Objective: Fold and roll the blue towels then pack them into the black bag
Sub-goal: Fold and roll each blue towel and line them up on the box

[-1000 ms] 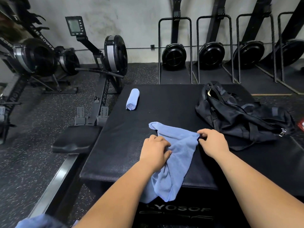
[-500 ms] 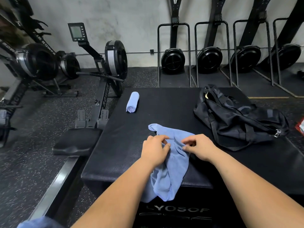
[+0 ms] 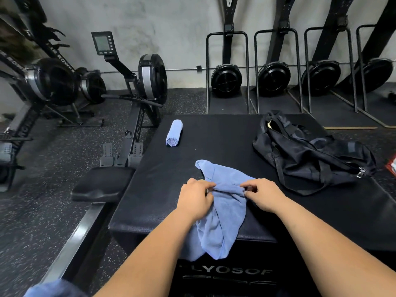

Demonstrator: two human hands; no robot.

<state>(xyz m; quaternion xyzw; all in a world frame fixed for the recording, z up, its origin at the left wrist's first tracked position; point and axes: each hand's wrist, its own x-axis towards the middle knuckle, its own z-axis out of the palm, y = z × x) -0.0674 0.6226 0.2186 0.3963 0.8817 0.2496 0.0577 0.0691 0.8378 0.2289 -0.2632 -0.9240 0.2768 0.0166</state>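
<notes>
- Right hand (image 3: 264, 195) has come in from the towel's right corner and now sits near the left hand (image 3: 196, 198) at frame centre.
- Both hands pinch a bunched ridge of the loose blue towel (image 3: 222, 213); its lower half hangs over the padded box's (image 3: 214, 136) near edge.
- Towel looks light, limp and not slippery; it likely sags unless taken by its corners or a hem.
- Rolled towel (image 3: 174, 132) lies upper centre-left; black bag (image 3: 310, 155) is slumped at right, well apart.

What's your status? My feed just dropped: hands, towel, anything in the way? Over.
Left hand and right hand both pinch the loose blue towel, bunched, hanging over the box edge. One rolled towel lies outside the black bag. Nothing in the way.
</notes>
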